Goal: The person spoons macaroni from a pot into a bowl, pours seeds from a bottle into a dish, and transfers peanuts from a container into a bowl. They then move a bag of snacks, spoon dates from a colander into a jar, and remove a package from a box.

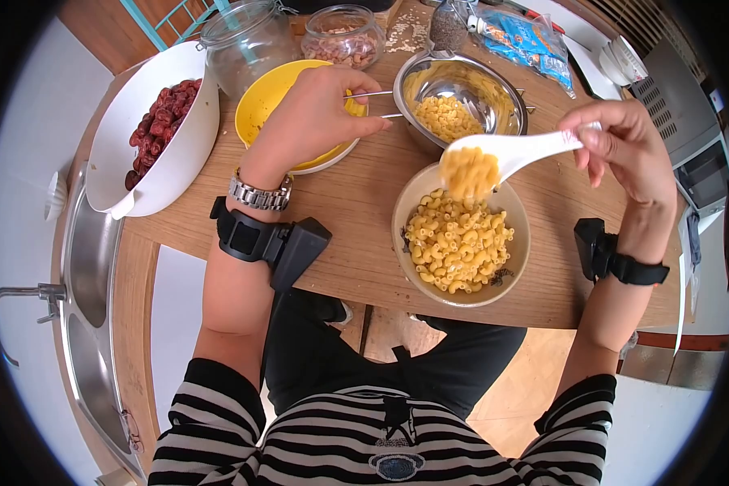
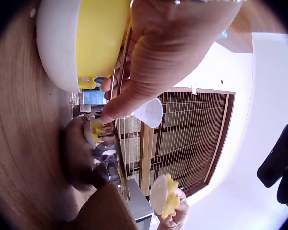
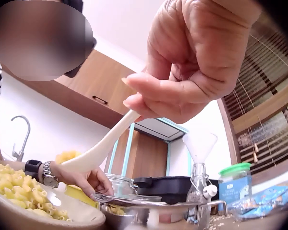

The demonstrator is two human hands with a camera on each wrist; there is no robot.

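- The white spoon [image 1: 535, 151], smooth and glossy with a long handle, is held in the air over the far rim of the speckled bowl [image 1: 524, 243], heaped with yellow macaroni [image 1: 471, 172] that looks blurred.
- The right hand [image 1: 628, 150] grasps the spoon by the end of its handle, pinched between thumb and fingers.
- Under it, the cream bowl, dark patterning inside, sits by the counter's near edge and holds short, curved yellow pasta [image 1: 458, 243].
- Just beyond stands the shiny steel pan [image 1: 506, 85], with smaller-looking yellow pieces [image 1: 445, 119] in it.
- The left hand [image 1: 316, 113] grips the pan's thin wire handle [image 1: 373, 95] between thumb and fingers.
- Left of the pan is the yellow bowl [image 1: 255, 101], partly behind that hand.
- Near the counter's left end, beside the sink [image 1: 89, 275], the white basin [image 1: 202, 154] holds wrinkled dark red fruit [image 1: 164, 121].
- Toward the counter's far edge stand two glass jars [image 1: 247, 49] [image 1: 344, 40] and a clip-top bottle [image 1: 449, 28].
- The blue packet [image 1: 526, 40] there carries print, and the green-lidded container [image 3: 235, 179] a blue label with pale lettering; both are too small to read.
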